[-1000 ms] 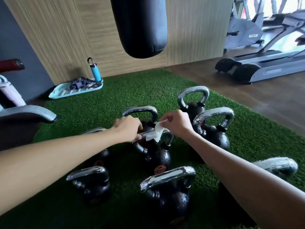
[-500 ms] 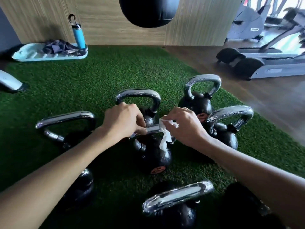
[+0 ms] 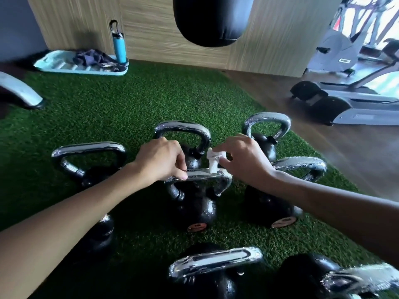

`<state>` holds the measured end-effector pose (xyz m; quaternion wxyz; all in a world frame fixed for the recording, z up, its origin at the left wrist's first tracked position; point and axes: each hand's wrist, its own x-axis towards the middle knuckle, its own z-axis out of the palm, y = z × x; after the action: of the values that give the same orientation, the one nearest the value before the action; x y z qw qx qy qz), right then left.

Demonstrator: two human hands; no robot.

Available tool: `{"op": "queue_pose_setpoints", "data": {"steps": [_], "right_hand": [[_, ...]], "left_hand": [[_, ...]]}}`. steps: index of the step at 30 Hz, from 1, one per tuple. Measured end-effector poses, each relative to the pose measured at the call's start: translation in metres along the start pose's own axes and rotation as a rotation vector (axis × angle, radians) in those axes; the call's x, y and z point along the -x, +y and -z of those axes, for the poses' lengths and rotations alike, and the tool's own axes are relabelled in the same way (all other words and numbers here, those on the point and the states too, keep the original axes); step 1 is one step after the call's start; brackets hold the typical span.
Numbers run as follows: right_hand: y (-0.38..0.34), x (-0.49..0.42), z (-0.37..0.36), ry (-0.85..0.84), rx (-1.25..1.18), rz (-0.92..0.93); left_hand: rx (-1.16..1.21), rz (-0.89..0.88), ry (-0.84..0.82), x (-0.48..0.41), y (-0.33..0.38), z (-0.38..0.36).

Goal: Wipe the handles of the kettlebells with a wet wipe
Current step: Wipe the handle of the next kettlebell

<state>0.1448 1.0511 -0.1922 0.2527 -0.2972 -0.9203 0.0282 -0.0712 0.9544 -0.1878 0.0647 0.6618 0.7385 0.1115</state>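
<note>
Several black kettlebells with chrome handles stand on green turf. The middle kettlebell [image 3: 197, 209] has its handle [image 3: 205, 176] between my hands. My left hand [image 3: 160, 161] grips the left end of that handle. My right hand [image 3: 243, 160] pinches a small white wet wipe [image 3: 213, 161], which hangs down onto the handle's right part. Other kettlebells stand behind [image 3: 183, 130], at the left [image 3: 88, 152], at the right [image 3: 300, 167], at the far right back [image 3: 266, 124] and in front [image 3: 216, 263].
A black punching bag [image 3: 212, 20] hangs above the turf's far edge. A light blue tray [image 3: 56, 64] with dark cloth and a blue bottle [image 3: 119, 45] lies at the back left. Treadmills [image 3: 349, 102] stand on the wooden floor at the right. A grey machine part [image 3: 19, 91] juts in at the left.
The view has tipped down and come closer. My left hand keeps its grip on the middle handle. My right hand has lifted slightly, so the wipe hangs down onto the handle.
</note>
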Motion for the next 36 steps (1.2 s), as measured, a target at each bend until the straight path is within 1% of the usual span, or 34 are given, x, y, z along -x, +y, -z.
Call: {"op": "queue_pose_setpoints", "data": {"steps": [2, 4, 6, 9, 13, 16, 17, 20, 23, 25, 27, 29, 31, 36], "right_hand": [[-0.001, -0.001, -0.008, 0.02, 0.02, 0.0], [-0.005, 0.006, -0.02, -0.031, 0.03, 0.031], [-0.006, 0.014, -0.031, -0.047, 0.015, 0.071], [-0.004, 0.023, -0.036, -0.044, -0.064, 0.006], [-0.002, 0.03, -0.029, -0.017, -0.223, -0.009], [-0.007, 0.026, -0.028, -0.004, -0.251, -0.008], [-0.009, 0.025, -0.028, -0.015, -0.247, -0.011], [-0.004, 0.03, -0.025, -0.026, -0.25, -0.043], [0.014, 0.042, -0.016, 0.037, -0.291, -0.123], [0.018, 0.044, -0.013, 0.061, -0.308, -0.167], [0.01, 0.037, -0.013, 0.039, -0.321, -0.155], [-0.001, 0.031, -0.014, 0.001, -0.326, -0.106], [-0.002, 0.031, -0.015, -0.003, -0.332, -0.108], [0.02, 0.049, -0.013, 0.034, -0.312, -0.246]], "left_hand": [[0.031, 0.022, -0.009, -0.001, -0.001, 0.0], [0.053, 0.045, -0.026, -0.003, -0.004, -0.001], [0.066, 0.042, -0.035, -0.004, -0.005, -0.003], [0.013, 0.018, -0.065, -0.002, -0.002, 0.001], [-0.115, 0.02, -0.181, -0.009, 0.01, 0.013], [-0.194, 0.009, -0.31, -0.021, 0.024, 0.025], [-0.229, -0.006, -0.331, -0.023, 0.029, 0.026], [-0.279, -0.037, -0.319, -0.025, 0.038, 0.024], [-0.238, -0.088, -0.311, -0.026, 0.041, 0.017], [-0.163, -0.101, -0.285, -0.029, 0.043, 0.013], [-0.104, -0.102, -0.27, -0.03, 0.041, 0.007], [-0.105, -0.109, -0.267, -0.028, 0.039, 0.002], [-0.129, -0.129, -0.26, -0.022, 0.038, 0.002], [-0.162, -0.152, -0.196, -0.009, 0.036, 0.004]]}}
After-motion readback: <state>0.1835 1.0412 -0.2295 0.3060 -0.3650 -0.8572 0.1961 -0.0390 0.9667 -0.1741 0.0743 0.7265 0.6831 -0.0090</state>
